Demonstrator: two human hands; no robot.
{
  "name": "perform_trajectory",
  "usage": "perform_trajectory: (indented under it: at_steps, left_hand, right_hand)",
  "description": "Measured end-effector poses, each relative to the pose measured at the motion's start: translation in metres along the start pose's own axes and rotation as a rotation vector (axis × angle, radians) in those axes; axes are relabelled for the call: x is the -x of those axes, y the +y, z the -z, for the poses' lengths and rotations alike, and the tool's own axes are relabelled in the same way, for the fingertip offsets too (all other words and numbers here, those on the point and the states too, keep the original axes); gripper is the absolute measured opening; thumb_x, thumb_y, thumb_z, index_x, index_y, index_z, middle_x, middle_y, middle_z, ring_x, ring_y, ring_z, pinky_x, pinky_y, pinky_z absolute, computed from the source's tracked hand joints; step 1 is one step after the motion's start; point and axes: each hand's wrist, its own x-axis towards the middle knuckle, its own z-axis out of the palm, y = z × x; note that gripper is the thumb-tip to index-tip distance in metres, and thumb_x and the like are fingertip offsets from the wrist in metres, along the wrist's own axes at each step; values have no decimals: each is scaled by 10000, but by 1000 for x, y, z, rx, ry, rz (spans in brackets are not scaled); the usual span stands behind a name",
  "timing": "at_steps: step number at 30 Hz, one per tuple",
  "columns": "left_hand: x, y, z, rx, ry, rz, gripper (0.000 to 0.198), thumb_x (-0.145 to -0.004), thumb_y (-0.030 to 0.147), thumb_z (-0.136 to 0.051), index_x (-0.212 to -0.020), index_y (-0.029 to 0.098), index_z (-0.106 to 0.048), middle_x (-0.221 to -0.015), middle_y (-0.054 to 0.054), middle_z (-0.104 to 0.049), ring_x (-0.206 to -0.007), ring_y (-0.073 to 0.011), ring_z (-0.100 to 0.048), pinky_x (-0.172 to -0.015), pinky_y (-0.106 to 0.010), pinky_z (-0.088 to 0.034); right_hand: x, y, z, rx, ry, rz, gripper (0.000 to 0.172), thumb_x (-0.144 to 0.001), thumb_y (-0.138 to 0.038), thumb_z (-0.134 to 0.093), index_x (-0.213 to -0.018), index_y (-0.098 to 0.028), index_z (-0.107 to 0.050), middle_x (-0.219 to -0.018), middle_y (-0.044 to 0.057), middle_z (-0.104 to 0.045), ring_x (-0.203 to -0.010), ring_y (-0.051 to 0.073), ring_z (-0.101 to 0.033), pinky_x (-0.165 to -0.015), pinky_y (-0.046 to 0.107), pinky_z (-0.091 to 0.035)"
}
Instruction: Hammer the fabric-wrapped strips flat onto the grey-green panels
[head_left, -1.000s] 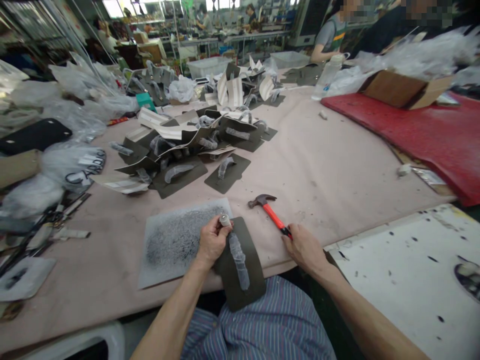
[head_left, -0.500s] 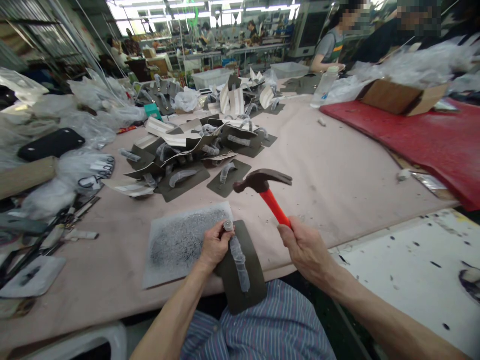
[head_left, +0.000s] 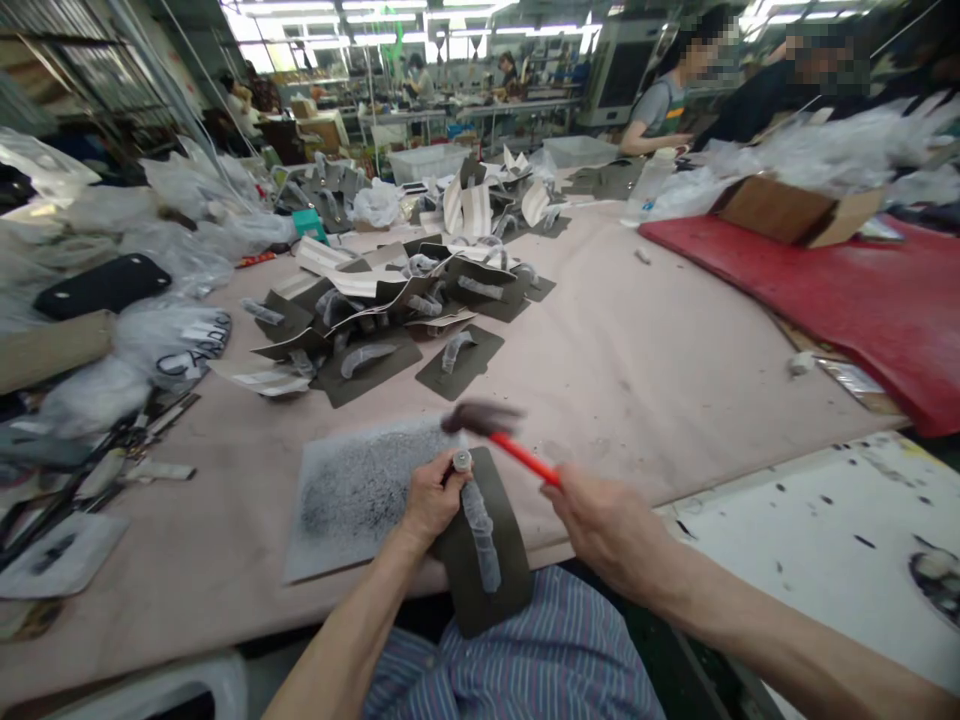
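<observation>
My left hand (head_left: 429,500) is closed around a small metal punch (head_left: 460,461), held upright on a dark olive leather piece (head_left: 487,570) that hangs over the table's front edge. A plastic-wrapped handle (head_left: 480,530) lies along that piece. My right hand (head_left: 600,525) grips the red handle of a hammer (head_left: 495,432), whose dark head is blurred just above the punch. A grey scuffed cutting pad (head_left: 352,495) lies under and to the left of the leather piece.
A heap of similar olive pieces with wrapped handles (head_left: 397,300) covers the table's middle. Plastic bags and tools (head_left: 112,340) crowd the left. A red mat (head_left: 840,300) with a cardboard box (head_left: 795,205) lies at the right, a white spotted board (head_left: 825,540) nearer. People work at the far end.
My right hand picked the hammer up from the table, raised it, and has swung its head down toward the punch. My left hand has kept the punch in place.
</observation>
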Motion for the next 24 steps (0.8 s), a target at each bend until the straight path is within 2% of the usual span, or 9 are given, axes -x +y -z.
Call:
perform_trajectory:
  at_steps: [2,4,7,11,13,16,18,21,24]
  left_hand:
    - [0,-1,-1,5,-8,2,201,-845,214,-592,-1010,198,-706,-821,-4,-708,-734,-152,-634,-686,-244,-479]
    - [0,-2,-1,17,-11,6,212,-849,217,-591,-1028,197,-704,-826,-3,-706,-732,-151,-626,-684,-243,-473]
    - [-1,-3,-1,43,-3,10,165,-850,232,-601,-974,189,-702,-844,-7,-710,-763,-155,-639,-717,-245,-485]
    - [-2,-1,0,74,-4,20,146,-818,214,-625,-940,188,-701,-880,-13,-730,-809,-167,-667,-756,-248,-507]
    - [-2,1,0,80,7,25,143,-808,219,-638,-931,187,-704,-870,-14,-734,-800,-169,-673,-749,-250,-514]
    - [-1,3,0,86,31,31,140,-804,243,-656,-918,185,-714,-856,-14,-737,-778,-166,-671,-721,-243,-514]
    - [-2,4,-1,100,37,44,144,-794,254,-675,-911,183,-721,-852,-15,-739,-772,-164,-670,-719,-241,-516]
    - [-5,4,-3,236,104,116,209,-735,271,-736,-918,173,-714,-851,-23,-745,-775,-171,-684,-744,-258,-538]
    - [-10,1,-4,418,248,203,321,-669,293,-795,-945,161,-694,-877,-43,-751,-793,-183,-701,-773,-282,-558]
  right_hand:
    - [12,13,-11,144,-303,-38,282,-1016,-316,-348,-787,-198,-462,-521,-14,-490,-407,120,-378,-475,287,-144]
    - [19,27,-15,199,-444,-122,265,-1023,-339,-354,-856,-189,-495,-580,5,-537,-452,130,-422,-509,296,-142]
    - [22,47,-21,157,-503,-257,280,-1032,-366,-345,-906,-183,-515,-633,23,-570,-531,150,-485,-542,285,-193]
    - [24,71,-52,117,-576,-468,286,-1037,-337,-333,-952,-160,-541,-693,54,-608,-623,184,-562,-589,281,-304]
    - [25,72,-68,181,-502,-461,241,-1013,-304,-388,-1051,-134,-554,-859,112,-646,-765,228,-613,-663,306,-381]
    - [28,46,-84,126,-254,-291,356,-967,-288,-468,-1281,-120,-485,-1207,177,-581,-1068,281,-579,-873,373,-445]
    - [29,16,-93,-24,-208,-207,485,-960,-335,-489,-1393,-135,-401,-1278,164,-552,-1133,273,-559,-932,380,-460]
    - [29,-29,-108,-66,-408,-183,560,-961,-344,-477,-1458,-119,-352,-1186,154,-609,-978,271,-636,-812,375,-519]
    - [28,-51,-121,44,-540,-258,501,-964,-217,-378,-1442,-68,-389,-1063,161,-653,-822,275,-671,-706,375,-522]
